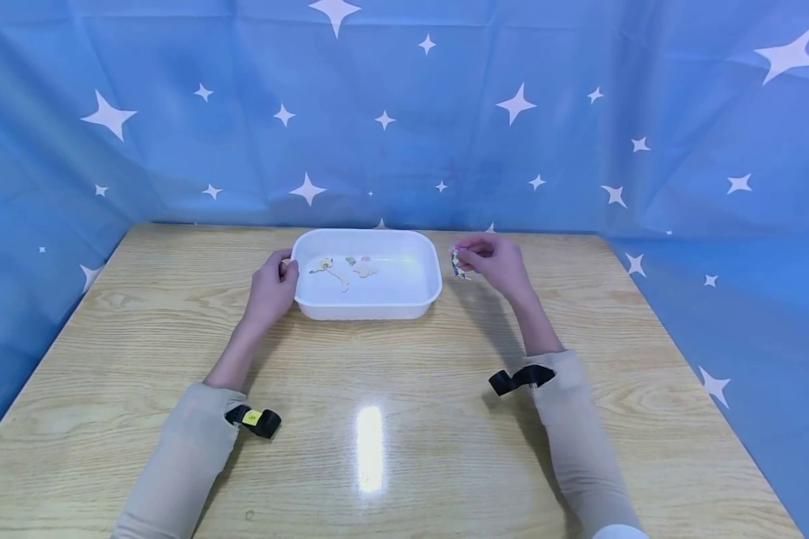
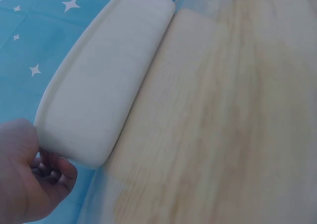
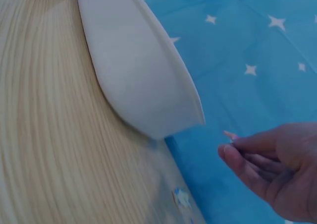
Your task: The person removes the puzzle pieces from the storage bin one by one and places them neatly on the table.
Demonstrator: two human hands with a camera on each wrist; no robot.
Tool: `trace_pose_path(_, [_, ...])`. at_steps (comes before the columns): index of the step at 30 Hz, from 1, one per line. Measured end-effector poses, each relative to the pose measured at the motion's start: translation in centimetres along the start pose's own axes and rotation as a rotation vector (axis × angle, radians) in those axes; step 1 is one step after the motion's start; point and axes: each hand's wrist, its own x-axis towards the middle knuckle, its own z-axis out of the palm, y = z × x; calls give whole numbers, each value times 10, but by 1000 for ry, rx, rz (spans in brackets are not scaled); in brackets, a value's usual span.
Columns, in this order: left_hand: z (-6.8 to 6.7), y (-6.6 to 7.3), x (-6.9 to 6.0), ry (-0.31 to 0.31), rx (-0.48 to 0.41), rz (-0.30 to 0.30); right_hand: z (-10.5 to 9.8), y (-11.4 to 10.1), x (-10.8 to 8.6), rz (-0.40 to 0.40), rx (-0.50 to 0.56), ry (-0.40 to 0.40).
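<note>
A white plastic tray stands on the table, with several small flat cut-out pieces inside, cream, yellow, green and pink. My left hand grips the tray's left end, thumb at the rim and fingers curled below it in the left wrist view. Just beyond the right end, my right hand pinches a small thin piece between thumb and fingertip. Only its pinkish edge shows in the right wrist view. Under that hand, a small blue and yellow patterned piece lies on the table.
The wooden table reaches back to a blue curtain with white stars, which hangs close behind the tray. Each sleeve carries a black wrist strap. A bright light reflection shows on the tabletop.
</note>
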Motion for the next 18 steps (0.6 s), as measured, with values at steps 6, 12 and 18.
trace_pose_path(6, [0,0,0,9,4,9,-27,40,0,54,-38,56])
trace_pose_path(12, [0,-1,0,13,3,12,-55,61,-8,125,-124,125])
trace_pose_path(18, [0,0,0,12,2,12,-76,74,-13,183,-95,145])
